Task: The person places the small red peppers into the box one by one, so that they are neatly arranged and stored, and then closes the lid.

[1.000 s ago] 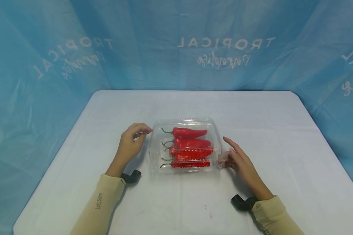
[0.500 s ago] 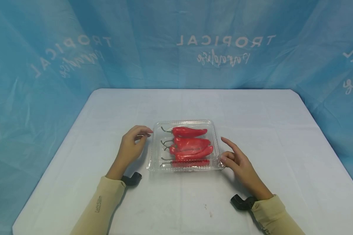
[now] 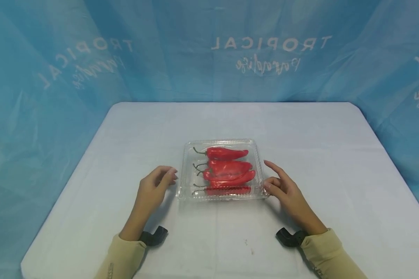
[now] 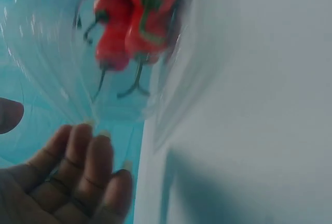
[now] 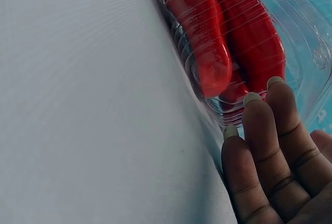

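A clear plastic clamshell box (image 3: 186, 166) stands on the table with its lid lowered over several red peppers (image 3: 227, 154). The peppers lie side by side, green stems toward the left. My right hand (image 3: 286, 193) pinches the box's near right corner, thumb at the rim and index finger stretched out. In the right wrist view its fingertips (image 5: 252, 99) meet the ribbed end wall of the box. Beside the left wall is my left hand (image 3: 153, 190), fingers loosely bent and holding nothing. The left wrist view shows its thumb and fingers (image 4: 98, 164) apart, close to the box.
A white-covered table (image 3: 317, 139) carries the box near its middle. Blue curtain (image 3: 160, 50) with mirrored white lettering surrounds the back and sides. Black camera mounts (image 3: 154, 236) sit at both wrists.
The box lid has come down from a slightly raised position and now lies flat. My left hand has drawn nearer to me along the left side; the right hand stays at its corner.
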`<state>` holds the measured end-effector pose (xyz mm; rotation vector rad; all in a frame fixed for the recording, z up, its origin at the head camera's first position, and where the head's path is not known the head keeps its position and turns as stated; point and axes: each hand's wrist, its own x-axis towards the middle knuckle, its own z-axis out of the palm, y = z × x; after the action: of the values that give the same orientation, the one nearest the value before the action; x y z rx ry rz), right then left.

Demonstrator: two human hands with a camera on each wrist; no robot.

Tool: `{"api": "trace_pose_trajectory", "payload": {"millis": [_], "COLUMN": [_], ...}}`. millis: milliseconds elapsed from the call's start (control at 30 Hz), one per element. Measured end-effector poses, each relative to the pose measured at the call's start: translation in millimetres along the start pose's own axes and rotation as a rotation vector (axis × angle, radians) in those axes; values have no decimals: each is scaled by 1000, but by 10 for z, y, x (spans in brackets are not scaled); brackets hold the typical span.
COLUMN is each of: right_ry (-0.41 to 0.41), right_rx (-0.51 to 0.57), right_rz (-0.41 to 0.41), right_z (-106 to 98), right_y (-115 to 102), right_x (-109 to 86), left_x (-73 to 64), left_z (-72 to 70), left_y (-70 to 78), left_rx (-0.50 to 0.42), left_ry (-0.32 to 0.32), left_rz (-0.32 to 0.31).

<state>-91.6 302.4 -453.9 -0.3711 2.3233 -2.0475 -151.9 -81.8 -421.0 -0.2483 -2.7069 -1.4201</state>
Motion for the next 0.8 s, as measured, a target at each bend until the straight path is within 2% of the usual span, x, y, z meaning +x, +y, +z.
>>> {"api": "trace_pose_trajectory", "payload": {"millis": [167, 267, 400, 500, 600, 800], "right_ry": [4, 18, 33, 21, -18, -110], "right_rx": [-19, -35, -49, -28, 32, 182], "right_rz": [-1, 13, 36, 49, 55, 55], "right_z": [-2, -3, 5, 18, 35, 82], "right_y": [-8, -8, -12, -31, -65, -121], "right_x": [-1, -8, -22, -31, -39, -39], "left_x": [-265, -363, -402, -405, -409, -433], "left_z": [30, 51, 92, 122, 141, 127], "left_y": [37, 51, 69, 64, 35, 7], "left_rx": [-54, -136, -269, -326, -331, -344], "left_ry": [-86, -158, -232, -245, -234, -231], "left_rz": [-113, -137, -144, -162, -171, -132]}}
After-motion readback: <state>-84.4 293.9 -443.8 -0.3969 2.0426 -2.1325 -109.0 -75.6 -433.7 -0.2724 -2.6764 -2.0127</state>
